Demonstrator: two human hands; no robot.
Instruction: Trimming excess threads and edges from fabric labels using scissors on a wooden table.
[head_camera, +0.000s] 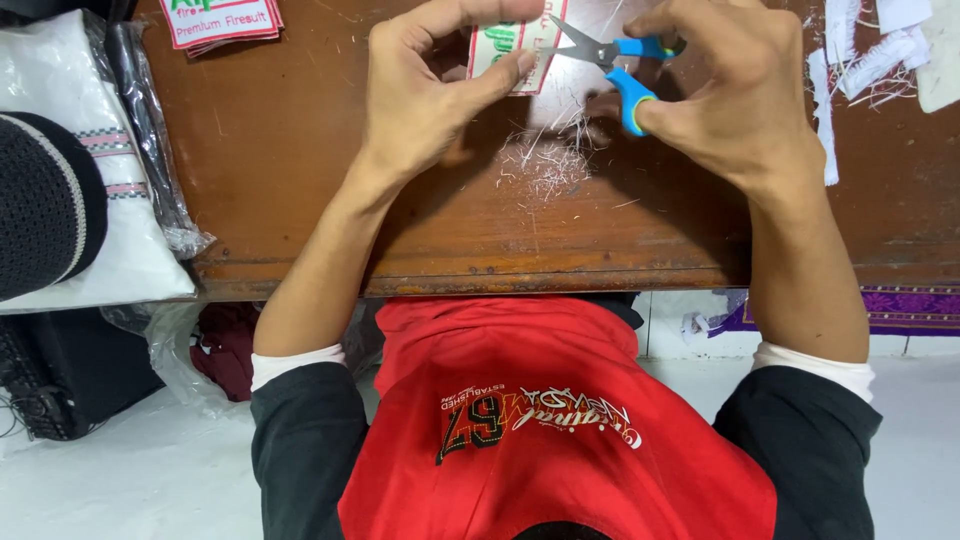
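Note:
My left hand (425, 90) pinches a small white woven label with a red border and green print (497, 50) between thumb and forefinger, just above the brown wooden table (290, 150). My right hand (735, 85) grips small scissors with blue handles (612, 62); their open blades point left at the label's edge. Under both hands lies a loose heap of fine white thread clippings (545, 160).
A stack of the same kind of labels (222, 20) lies at the table's far left. White fabric strips and scraps (870, 50) lie at the far right. A bagged white garment (110, 170) and a dark knitted cap (45, 200) sit at the left edge.

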